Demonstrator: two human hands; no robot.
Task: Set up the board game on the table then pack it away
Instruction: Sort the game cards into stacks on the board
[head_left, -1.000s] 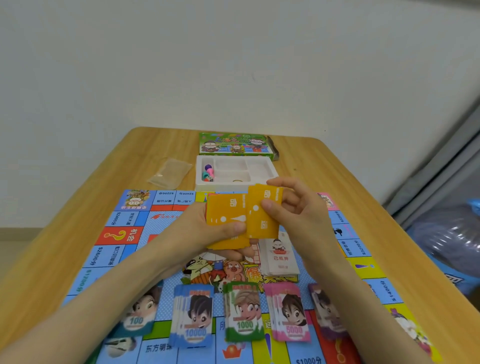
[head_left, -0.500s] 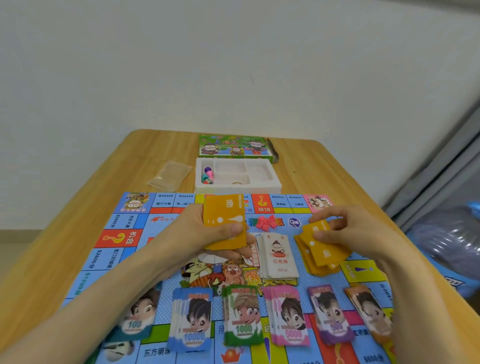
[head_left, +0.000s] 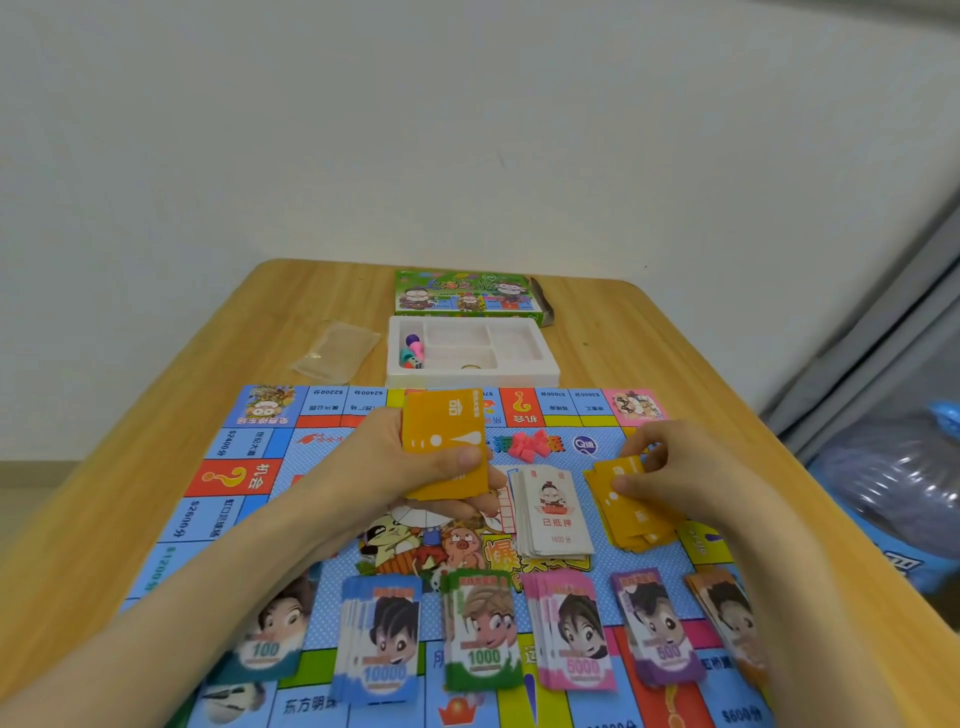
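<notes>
My left hand (head_left: 384, 462) clamps a stack of orange cards (head_left: 444, 441) above the game board (head_left: 244, 441), thumb across the face and fingers underneath. My right hand (head_left: 680, 467) pinches the top of a second orange pile (head_left: 634, 519), which lies fanned on the board just right of the white cards (head_left: 553, 512). The cards look light, thin and slick. I judge they slide apart unless squeezed by their edges.
</notes>
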